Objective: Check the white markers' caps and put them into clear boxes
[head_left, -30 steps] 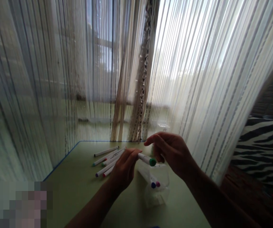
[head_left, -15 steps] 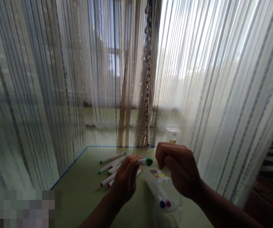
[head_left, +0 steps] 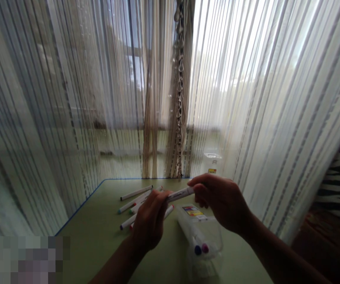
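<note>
A white marker (head_left: 180, 194) spans the gap between my two hands above the table, tilted slightly up to the right. My left hand (head_left: 152, 219) is closed around its left part. My right hand (head_left: 220, 199) pinches its right end, and the fingers hide that tip. Below my right hand lies a clear plastic case (head_left: 184, 223) with a coloured label, its lid open toward me. Inside it show a dark blue marker end (head_left: 198, 250) and a purple one (head_left: 205, 248). Several white markers (head_left: 136, 195) with coloured ends lie behind and beside my left hand, partly covered by it.
The light green table (head_left: 99, 244) has a blue edge. Striped sheer curtains (head_left: 122, 118) and a beaded strand (head_left: 180, 98) hang behind it. Another clear container (head_left: 212, 161) stands at the back right. Zebra-patterned fabric (head_left: 339, 189) is at the far right.
My right hand, apart from the marker before, has closed on its right end, where a green end showed. The marker now reaches farther out of my left hand. The view has shifted slightly.
</note>
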Demonstrator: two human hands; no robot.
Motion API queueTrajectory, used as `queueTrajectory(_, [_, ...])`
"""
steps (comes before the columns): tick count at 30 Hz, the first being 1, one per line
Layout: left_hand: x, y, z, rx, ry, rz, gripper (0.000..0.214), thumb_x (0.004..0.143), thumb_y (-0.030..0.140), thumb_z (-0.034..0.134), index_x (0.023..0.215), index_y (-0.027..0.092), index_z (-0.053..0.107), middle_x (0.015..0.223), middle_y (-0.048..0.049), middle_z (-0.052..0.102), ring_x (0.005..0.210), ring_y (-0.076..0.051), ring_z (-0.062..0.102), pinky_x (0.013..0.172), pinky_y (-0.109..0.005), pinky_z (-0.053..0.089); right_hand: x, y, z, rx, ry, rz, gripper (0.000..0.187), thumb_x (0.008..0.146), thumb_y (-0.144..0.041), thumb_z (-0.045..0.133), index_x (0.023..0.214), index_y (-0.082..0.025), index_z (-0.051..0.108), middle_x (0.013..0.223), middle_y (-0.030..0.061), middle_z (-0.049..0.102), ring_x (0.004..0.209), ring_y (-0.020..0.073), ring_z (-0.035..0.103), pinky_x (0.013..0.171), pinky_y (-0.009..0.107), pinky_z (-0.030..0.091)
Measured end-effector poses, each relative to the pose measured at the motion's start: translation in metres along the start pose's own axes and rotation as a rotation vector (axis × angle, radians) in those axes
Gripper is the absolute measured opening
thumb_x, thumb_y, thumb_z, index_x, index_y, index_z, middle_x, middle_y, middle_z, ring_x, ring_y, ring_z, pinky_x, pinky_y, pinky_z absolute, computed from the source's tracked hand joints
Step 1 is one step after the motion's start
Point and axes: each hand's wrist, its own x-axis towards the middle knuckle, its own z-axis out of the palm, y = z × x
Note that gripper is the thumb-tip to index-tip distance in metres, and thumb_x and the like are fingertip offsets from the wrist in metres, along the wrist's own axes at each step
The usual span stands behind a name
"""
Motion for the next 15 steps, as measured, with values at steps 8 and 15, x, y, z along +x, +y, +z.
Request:
queueTrajectory(8, [-0.002,0.003,-0.004,-0.022,-0.066,0.001,0.029,0.097,0.011,0.041,0.117,0.019,0.06,0.09,-0.0044,0.069,0.072,-0.015,0.064,0.066,-0.023,0.047,-0.012,0.019,-0.004,0.605,-0.018,0.111,0.027,0.102,-0.034,0.05,0.109,-0.017,0.07,0.074,0.0068,0.075,0.057,0.0125,0.065,0.053,0.024,0.051])
queueTrajectory(15, [-0.004,0.002,-0.002,0.013,-0.071,0.001,0.029,0.095,0.011,0.043,0.115,0.017,0.064,0.098,-0.0083,0.074,0.076,-0.016,0.068,0.068,-0.024,0.05,-0.016,0.022,-0.007,0.481,0.071,0.051,0.018,0.095,-0.03,0.063,0.104,-0.017,0.072,0.069,0.0042,0.073,0.053,0.0091,0.062,0.05,0.02,0.05])
